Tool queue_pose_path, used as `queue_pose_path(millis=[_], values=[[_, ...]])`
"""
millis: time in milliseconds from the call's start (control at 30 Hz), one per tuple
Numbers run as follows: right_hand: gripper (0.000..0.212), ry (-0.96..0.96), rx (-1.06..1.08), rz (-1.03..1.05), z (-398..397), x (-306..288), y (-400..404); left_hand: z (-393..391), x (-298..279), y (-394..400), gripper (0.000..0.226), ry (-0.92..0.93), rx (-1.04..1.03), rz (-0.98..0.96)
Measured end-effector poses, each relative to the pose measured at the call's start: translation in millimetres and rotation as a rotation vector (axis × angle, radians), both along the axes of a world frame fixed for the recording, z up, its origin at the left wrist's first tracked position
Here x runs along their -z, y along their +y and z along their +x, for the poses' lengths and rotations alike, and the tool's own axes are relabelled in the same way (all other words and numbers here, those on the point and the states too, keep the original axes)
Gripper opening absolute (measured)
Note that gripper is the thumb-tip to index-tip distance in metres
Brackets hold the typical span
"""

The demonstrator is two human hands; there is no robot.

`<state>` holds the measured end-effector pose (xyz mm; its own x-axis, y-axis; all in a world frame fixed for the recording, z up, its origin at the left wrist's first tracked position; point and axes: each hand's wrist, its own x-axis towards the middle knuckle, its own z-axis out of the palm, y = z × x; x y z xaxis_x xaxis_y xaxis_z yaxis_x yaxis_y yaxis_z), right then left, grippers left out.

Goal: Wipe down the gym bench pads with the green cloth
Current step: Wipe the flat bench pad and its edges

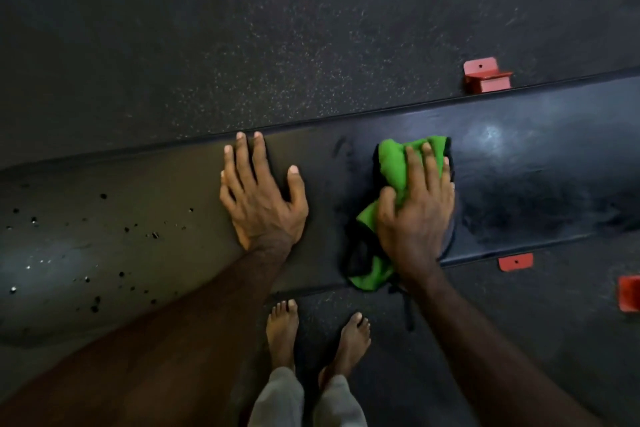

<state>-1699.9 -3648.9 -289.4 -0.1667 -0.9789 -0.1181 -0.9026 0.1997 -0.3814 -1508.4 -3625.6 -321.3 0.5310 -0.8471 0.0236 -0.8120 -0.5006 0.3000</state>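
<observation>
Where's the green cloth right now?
In the head view the green cloth lies on the bench pad, right of centre, pressed under the right hand, with the left hand flat beside it.

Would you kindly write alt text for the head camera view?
A person's right hand presses a green cloth onto a black gym bench pad while the left hand rests flat beside it. Bare feet stand on speckled dark floor.
</observation>
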Motion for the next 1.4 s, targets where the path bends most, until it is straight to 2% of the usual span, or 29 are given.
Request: queue_pose_path(millis=[67, 100, 200, 267, 333, 433, 500, 533, 600, 700, 733, 800, 900, 933, 967, 1067, 1100, 1133, 1233, 1333, 1400], values=[[0.079, -0.001, 0.073, 0.045, 39, -3, -3, 0, 1, -1, 0.071, 0.008, -0.012, 0.003], [0.08, -0.001, -0.02, 0.046, 51, -5, 3, 1, 0, -1, 0.071, 0.012, -0.016, -0.009], [0.082, 0.031, -0.549, 0.089, 38, -7, 45, 0, -1, -1, 0.071, 0.026, 0.008, -0.014], [0.082, 0.06, -0.791, 0.093, 6, -3, 51, 2, 0, -2, 0.072, 0.023, 0.01, -0.011], [0.08, 0.081, -0.723, 0.035, -13, -1, 37, 3, 0, 0, 0.072, 0.035, 0.001, -0.016], [0.077, 0.02, -0.236, 0.002, 11, -3, 3, -1, -2, -3, 0.072, 0.058, 0.013, -0.021], [0.078, 0.027, -0.043, 0.04, 58, -5, 4, 2, -3, -1, 0.072, 0.083, 0.012, -0.026], [0.078, 0.037, -0.085, 0.051, 74, -5, 10, 3, -5, -1, 0.071, 0.095, 0.014, -0.028], [0.077, 0.033, -0.349, 0.064, 86, -4, 29, 6, -8, 4, 0.066, 0.126, 0.038, -0.036], [0.077, 0.052, -0.672, 0.058, 51, -4, 31, 18, -8, 10, 0.059, 0.272, 0.103, -0.094], [0.077, 0.067, -0.682, 0.043, 40, -3, 26, 25, -8, 15, 0.059, 0.331, 0.146, -0.122], [0.076, 0.055, -0.547, 0.006, 36, -2, 13, 39, -9, 33, 0.06, 0.373, 0.239, -0.146], [0.075, 0.027, -0.205, 0.034, 80, -1, 14, 65, -9, 71, 0.06, 0.28, 0.22, -0.115], [0.076, 0.028, -0.172, 0.042, 99, -2, 20, 74, -10, 83, 0.06, 0.256, 0.187, -0.101], [0.076, 0.031, -0.241, 0.042, 112, -3, 30, 82, -10, 91, 0.06, 0.239, 0.161, -0.086], [0.078, 0.071, -0.766, 0.066, 113, 0, 65, 107, -12, 101, 0.063, 0.177, 0.154, -0.044], [0.079, 0.081, -0.868, 0.077, 103, 0, 72, 115, -13, 102, 0.064, 0.161, 0.159, -0.021], [0.079, 0.084, -0.883, 0.072, 92, 1, 73, 119, -12, 103, 0.065, 0.153, 0.161, -0.006], [0.079, 0.061, -0.588, 0.036, 76, 0, 61, 122, -13, 104, 0.066, 0.118, 0.152, 0.031], [0.077, 0.013, -0.234, 0.025, 113, 0, 40, 120, -11, 105, 0.066, 0.107, 0.138, 0.019], [0.077, 0.02, -0.227, 0.05, 145, 0, 38, 120, -10, 106, 0.065, 0.119, 0.132, 0.005]])
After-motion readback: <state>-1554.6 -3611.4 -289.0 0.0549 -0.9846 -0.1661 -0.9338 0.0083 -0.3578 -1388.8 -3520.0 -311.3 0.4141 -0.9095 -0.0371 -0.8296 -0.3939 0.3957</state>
